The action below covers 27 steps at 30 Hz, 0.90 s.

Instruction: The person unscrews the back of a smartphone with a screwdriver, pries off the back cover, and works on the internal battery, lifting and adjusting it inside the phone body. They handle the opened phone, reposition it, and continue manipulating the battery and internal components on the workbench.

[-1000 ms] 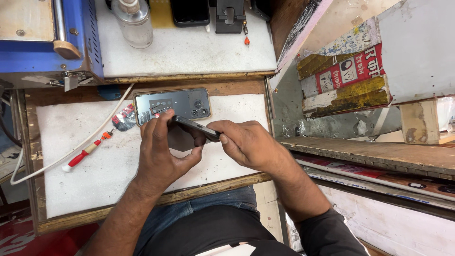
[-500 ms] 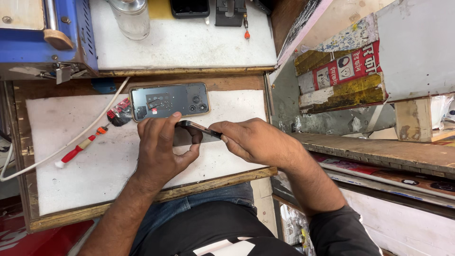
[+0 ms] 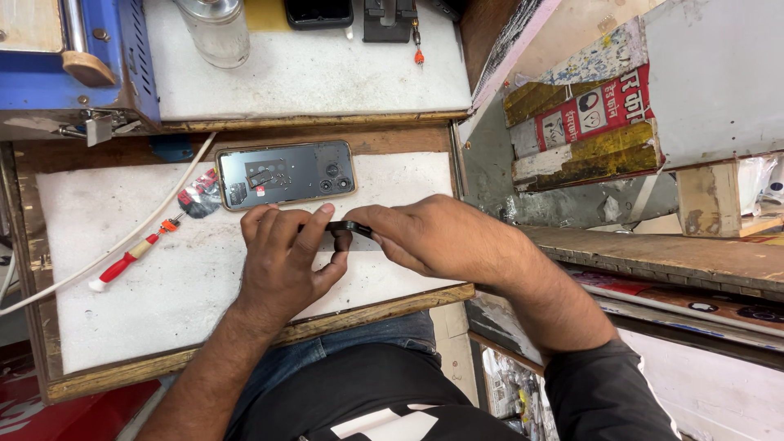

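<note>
Dark flat part sits pinched between both hands above the white work mat, long axis running left-right. Head view: left hand curls closed on its left end; right hand grips the right end. Opened phone lies just beyond, apart.

red-handled screwdriver on white mat | white cable | clear bottle | blue machine

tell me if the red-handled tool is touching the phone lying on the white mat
Apart. The head view shows the red-handled tool lying left of the phone, with bare white mat between them.
</note>
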### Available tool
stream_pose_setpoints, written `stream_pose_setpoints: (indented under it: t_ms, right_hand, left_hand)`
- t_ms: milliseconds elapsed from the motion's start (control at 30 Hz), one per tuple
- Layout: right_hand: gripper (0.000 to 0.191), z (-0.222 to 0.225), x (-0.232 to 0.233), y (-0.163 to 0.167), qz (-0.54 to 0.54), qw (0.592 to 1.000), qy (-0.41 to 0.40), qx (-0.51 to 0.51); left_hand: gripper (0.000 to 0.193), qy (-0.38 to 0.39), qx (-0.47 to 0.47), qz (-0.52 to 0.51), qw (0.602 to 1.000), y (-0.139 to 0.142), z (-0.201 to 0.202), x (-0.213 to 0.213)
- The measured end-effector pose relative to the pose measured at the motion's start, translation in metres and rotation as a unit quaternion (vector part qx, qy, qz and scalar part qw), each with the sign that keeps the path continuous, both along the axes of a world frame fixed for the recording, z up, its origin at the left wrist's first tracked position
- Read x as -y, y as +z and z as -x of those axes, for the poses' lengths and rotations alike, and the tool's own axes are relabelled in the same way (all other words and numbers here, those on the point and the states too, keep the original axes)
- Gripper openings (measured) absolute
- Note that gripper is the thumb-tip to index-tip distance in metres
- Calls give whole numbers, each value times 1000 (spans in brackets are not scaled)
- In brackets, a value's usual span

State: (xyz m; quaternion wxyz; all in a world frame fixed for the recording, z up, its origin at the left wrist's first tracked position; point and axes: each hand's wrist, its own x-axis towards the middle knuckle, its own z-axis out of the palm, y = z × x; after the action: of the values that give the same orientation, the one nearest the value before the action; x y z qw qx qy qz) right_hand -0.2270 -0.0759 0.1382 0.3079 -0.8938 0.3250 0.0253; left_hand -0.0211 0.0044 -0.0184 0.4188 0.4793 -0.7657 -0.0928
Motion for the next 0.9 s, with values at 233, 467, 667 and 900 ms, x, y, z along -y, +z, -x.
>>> stream_pose_setpoints:
  t_ms: [233,467,667,900]
  right_hand:
    - [26,-9,9,2,80,994,68,-19]
    - [15,-13,14,17,24,992,73,-99]
    - [18,-7,20,26,-10,992,79,-102]
    - [17,4,22,20,-51,990,88,-98]
  left_hand:
    - [87,7,9,8,1000,3,2,1]
    - [86,-12,43,-2,999,4,5,2]
    - [84,-26,64,-3,998,5,11,1]
    - [78,-35,106,9,994,6,17,-6]
